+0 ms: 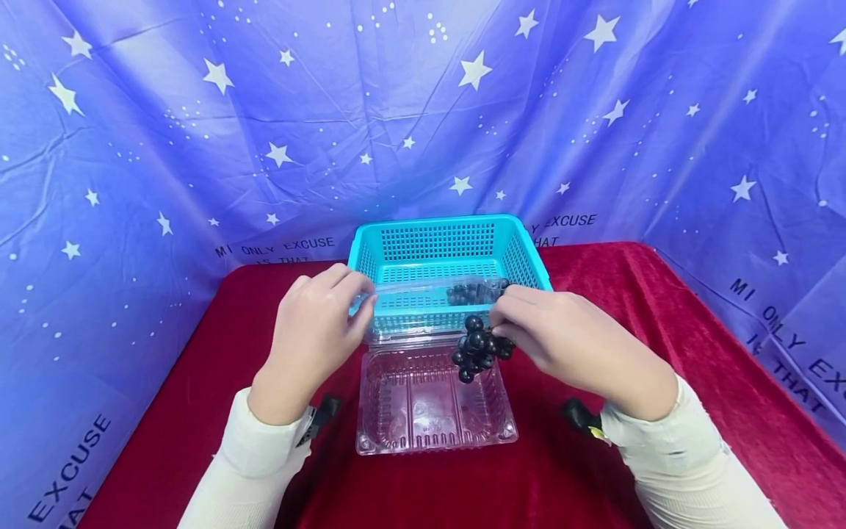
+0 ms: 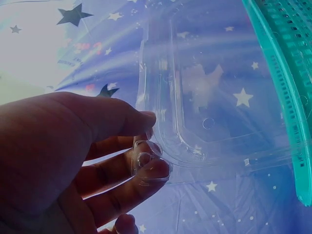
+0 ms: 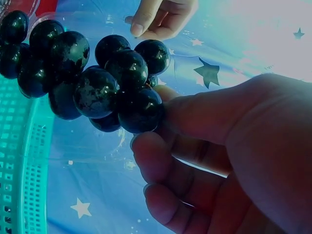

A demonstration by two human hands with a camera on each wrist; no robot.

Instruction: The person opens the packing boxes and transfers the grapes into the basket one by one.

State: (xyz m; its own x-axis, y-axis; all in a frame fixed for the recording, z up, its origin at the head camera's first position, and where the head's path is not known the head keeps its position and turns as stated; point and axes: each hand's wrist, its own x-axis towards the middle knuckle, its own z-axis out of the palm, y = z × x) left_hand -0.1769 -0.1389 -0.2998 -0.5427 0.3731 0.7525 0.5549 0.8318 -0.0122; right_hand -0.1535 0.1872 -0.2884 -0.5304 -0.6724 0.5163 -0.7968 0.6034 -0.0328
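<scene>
My right hand (image 1: 568, 334) pinches a bunch of black grapes (image 1: 474, 349) near its stem end. The bunch hangs over the right back part of a clear plastic clamshell box (image 1: 432, 415), whose lid (image 2: 195, 112) stands raised. At the lid's left corner, my left hand (image 1: 324, 316) holds the edge between thumb and fingers. The left wrist view shows that thumb and the fingertips (image 2: 155, 168) at the corner tab. In the right wrist view the grapes (image 3: 97, 92) fill the upper left, partly covering the lid.
Behind the box stands a turquoise perforated basket (image 1: 436, 266). More dark grapes (image 1: 465, 294) appear through the lid; their exact place is unclear. Red velvet cloth (image 1: 231, 345) covers the table, and a blue star-printed curtain (image 1: 370, 110) hangs around it.
</scene>
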